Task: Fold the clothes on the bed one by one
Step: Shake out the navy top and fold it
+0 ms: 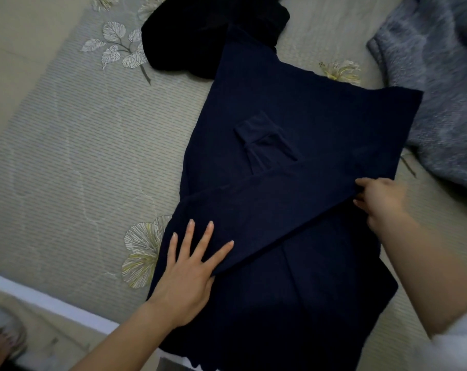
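We note the left hand (185, 274) pressing flat, fingers straight, on the navy garment (307, 108) spread from the bed's (66, 156) near edge. The right hand (379, 199) pinches its folded flap. Beyond lie a black garment (200, 36) and a grey blanket (441, 89).

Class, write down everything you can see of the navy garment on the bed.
The navy garment is dark, soft-looking cloth lying flat on the floral bed cover. A small pocket-like patch sits near its middle. One panel is folded diagonally across it. The left hand presses flat on that fold; the right hand pinches its edge. Its far end meets a black garment.
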`<state>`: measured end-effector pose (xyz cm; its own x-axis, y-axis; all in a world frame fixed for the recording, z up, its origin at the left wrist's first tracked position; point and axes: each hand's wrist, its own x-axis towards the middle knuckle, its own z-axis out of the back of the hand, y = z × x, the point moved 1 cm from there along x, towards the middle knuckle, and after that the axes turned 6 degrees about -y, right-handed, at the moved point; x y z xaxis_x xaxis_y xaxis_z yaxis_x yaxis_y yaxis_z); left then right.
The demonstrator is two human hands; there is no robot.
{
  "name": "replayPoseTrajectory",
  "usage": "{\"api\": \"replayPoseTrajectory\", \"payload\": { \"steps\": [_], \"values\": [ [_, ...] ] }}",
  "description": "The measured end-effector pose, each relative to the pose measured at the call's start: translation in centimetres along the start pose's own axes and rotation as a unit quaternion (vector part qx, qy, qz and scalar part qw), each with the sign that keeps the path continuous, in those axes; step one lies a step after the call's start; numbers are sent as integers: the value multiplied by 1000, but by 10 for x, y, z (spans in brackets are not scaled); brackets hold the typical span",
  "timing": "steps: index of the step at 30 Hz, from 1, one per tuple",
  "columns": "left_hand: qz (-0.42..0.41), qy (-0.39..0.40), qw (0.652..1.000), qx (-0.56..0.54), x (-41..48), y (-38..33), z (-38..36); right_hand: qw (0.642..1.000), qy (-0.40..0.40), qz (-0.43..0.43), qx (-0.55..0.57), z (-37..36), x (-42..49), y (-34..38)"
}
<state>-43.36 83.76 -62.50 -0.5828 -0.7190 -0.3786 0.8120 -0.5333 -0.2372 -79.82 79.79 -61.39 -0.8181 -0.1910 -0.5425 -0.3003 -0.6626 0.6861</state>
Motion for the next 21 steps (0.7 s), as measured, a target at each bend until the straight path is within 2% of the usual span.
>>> {"api": "replayPoseTrajectory", "payload": {
  "steps": [2, 3, 5, 7, 9, 11, 13, 18, 21],
  "values": [
    [-15, 11, 1000, 18, -5, 0, -1, 995, -15, 40, -89, 4, -7, -11],
    [-17, 16, 1000, 16, -6, -1, -1, 983, -35, 90, -158, 6, -12, -16],
    [-17, 3, 1000, -14, -6, -5, 4, 926, -65, 240, -282, 8, -31, -24],
    [-25, -35, 999, -28, 0, -10, 8, 860, -4, 376, -346, 1, -57, -38],
    [-20, -69, 997, -12, 14, -12, 7, 793, 99, 448, -400, -10, -81, -59],
    [18, -79, 997, 13, 26, -5, 0, 736, 173, 460, -465, -18, -96, -84],
    [49, -70, 995, 44, 30, 8, -8, 693, 198, 457, -521, -18, -104, -107],
    [32, -60, 996, 50, 17, 29, -16, 661, 207, 446, -567, 3, -114, -127],
    [11, -53, 997, 55, 6, 32, -15, 663, 210, 452, -559, 31, -122, -133]
  ]
}}
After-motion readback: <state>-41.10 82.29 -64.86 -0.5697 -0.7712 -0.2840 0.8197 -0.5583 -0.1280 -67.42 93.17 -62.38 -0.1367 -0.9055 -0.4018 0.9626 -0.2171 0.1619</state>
